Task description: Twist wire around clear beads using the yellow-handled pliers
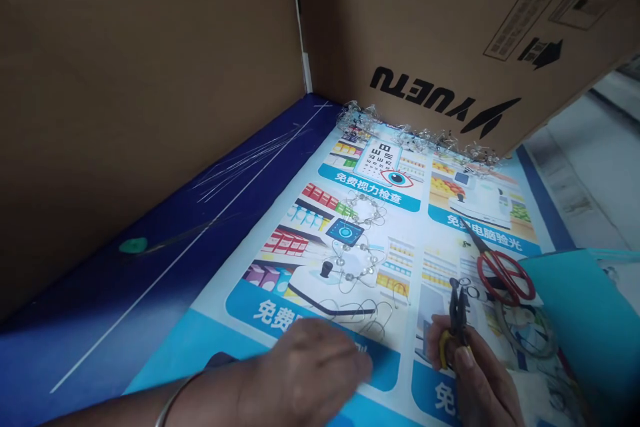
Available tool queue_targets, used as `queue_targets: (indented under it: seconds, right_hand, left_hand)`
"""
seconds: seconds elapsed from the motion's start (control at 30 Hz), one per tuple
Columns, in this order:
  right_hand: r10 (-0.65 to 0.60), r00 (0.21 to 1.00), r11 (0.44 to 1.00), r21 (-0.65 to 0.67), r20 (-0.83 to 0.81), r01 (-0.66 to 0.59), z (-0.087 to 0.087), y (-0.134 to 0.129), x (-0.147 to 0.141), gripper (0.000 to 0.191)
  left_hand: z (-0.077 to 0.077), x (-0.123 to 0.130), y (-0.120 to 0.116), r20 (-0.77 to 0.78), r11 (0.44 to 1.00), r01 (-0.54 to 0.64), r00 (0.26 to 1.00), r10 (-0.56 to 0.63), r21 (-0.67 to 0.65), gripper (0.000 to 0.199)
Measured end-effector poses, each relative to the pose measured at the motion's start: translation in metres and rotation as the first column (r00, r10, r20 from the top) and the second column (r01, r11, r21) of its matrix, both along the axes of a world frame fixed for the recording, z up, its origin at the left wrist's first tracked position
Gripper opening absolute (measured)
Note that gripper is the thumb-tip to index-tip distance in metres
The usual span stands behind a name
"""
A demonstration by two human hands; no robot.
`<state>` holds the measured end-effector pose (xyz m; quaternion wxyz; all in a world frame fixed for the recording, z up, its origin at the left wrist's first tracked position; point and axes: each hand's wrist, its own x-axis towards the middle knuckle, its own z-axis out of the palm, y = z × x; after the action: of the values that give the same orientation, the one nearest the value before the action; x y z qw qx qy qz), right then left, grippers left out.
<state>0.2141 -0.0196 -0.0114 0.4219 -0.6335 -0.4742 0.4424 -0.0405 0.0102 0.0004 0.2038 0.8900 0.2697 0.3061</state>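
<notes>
My left hand (pixel 315 370) is low in the middle of the head view, fingers curled together and blurred. What it pinches, if anything, cannot be made out. My right hand (pixel 477 373) is closed round a pair of pliers (pixel 457 313) with yellow-and-black handles, its dark jaws pointing away from me. Beyond my left hand lie several loose bent wires (pixel 367 312). Farther up is a wire ring with clear beads (pixel 356 275), and past it a second beaded wire ring (pixel 369 221).
Scissors with red handles (pixel 507 277) and a wire coil (pixel 523 330) lie at right beside a turquoise folder-like item (pixel 585 313). Beaded wire pieces (pixel 425 140) line the cardboard wall (pixel 425 27). Straight wires (pixel 250 159) and a green lump (pixel 133 245) are at left.
</notes>
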Motion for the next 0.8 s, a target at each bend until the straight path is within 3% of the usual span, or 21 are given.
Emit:
queue_targets:
  seconds: [0.07,0.13,0.23,0.33,0.67,0.8]
  right_hand:
    - [0.024,1.0,0.999,-0.041,-0.019,-0.025,0.004,0.001,-0.003,0.035]
    - [0.029,1.0,0.997,-0.073,-0.01,-0.03,0.007,0.0,-0.004,0.036]
    - [0.044,0.998,0.997,-0.067,0.035,-0.042,0.008,0.0,-0.005,0.035]
    - [0.05,0.997,0.998,-0.047,0.058,-0.048,0.008,0.001,-0.003,0.032]
    - [0.188,0.979,0.982,0.004,0.084,-0.189,0.003,0.003,0.008,0.031]
    - [0.242,0.92,0.967,0.004,0.308,-0.255,0.011,0.008,0.013,0.031]
  left_hand:
    - [0.0,-0.01,0.012,-0.033,0.986,-0.164,0.986,0.164,-0.004,0.015]
    - [0.004,-0.02,0.025,-0.169,0.956,-0.281,0.949,0.265,-0.08,0.013]
    - [0.012,-0.03,0.037,-0.414,0.922,-0.346,0.876,0.25,-0.175,0.014]
    - [0.017,-0.031,0.039,-0.534,0.901,-0.361,0.825,0.188,-0.24,0.015]
    - [0.002,-0.018,0.032,-0.613,0.922,-0.31,0.783,0.109,-0.232,0.023]
    - [-0.004,-0.017,0.028,-0.615,0.926,-0.31,0.78,0.117,-0.216,0.024]
